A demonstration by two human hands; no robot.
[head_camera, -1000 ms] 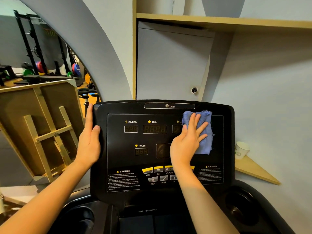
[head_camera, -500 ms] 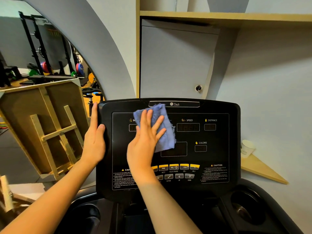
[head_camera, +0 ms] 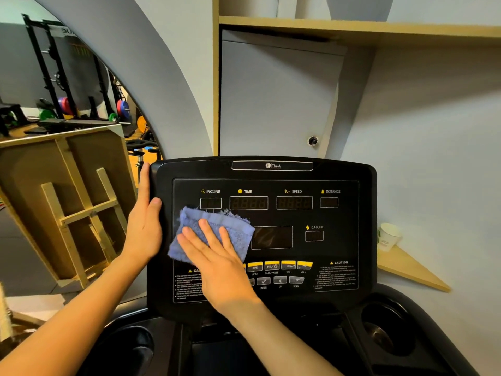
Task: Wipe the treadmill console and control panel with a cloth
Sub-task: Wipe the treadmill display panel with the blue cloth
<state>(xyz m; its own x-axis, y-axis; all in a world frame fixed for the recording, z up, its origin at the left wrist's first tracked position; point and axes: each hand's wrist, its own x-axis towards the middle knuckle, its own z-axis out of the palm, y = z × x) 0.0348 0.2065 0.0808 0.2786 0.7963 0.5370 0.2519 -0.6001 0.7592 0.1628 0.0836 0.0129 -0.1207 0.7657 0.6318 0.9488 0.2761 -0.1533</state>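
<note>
The black treadmill console (head_camera: 339, 172) stands upright in front of me, with display windows along its top and yellow and grey buttons (head_camera: 287, 267) low in the middle. A folded blue cloth (head_camera: 230, 221) lies flat against the left middle of the panel, below the INCLINE window. My right hand (head_camera: 217, 256) presses on the cloth with fingers spread, covering its lower half and part of the left caution label. My left hand (head_camera: 143, 221) grips the console's left edge, thumb on the front face.
A round cup holder (head_camera: 387, 332) sits at the lower right of the console, another (head_camera: 127, 348) at the lower left. A paper cup (head_camera: 389, 236) stands on a wooden corner shelf (head_camera: 412, 270) to the right. A tilted wooden frame (head_camera: 67, 207) leans at left.
My right hand has slid the cloth from the panel's right side across to the left and then down to the left middle. My left hand has stayed on the console's edge.
</note>
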